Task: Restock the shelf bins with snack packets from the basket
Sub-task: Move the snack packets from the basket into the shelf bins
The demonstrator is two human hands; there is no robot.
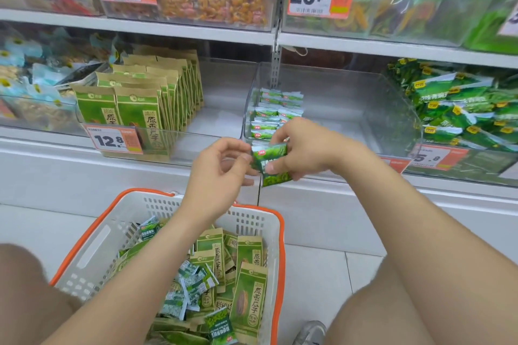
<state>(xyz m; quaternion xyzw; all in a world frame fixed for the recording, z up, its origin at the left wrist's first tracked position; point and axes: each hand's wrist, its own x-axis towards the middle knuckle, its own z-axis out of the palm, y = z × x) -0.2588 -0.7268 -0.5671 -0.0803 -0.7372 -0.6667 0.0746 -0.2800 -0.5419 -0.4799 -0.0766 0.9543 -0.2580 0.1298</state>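
bin [350, 120] right half free, shelf [392, 47] overhead

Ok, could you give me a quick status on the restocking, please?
Left hand and right hand holding small green packets. Clear bin ahead, partly filled. Nothing in the way.

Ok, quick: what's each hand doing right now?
Left hand: curled beside the small green packets; grip cannot be told.
Right hand: holding the small green packets.

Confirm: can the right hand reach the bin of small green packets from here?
Probably yes. The right hand, gripping packets, is right at the front of the bin; its top is open and nothing lies between them.
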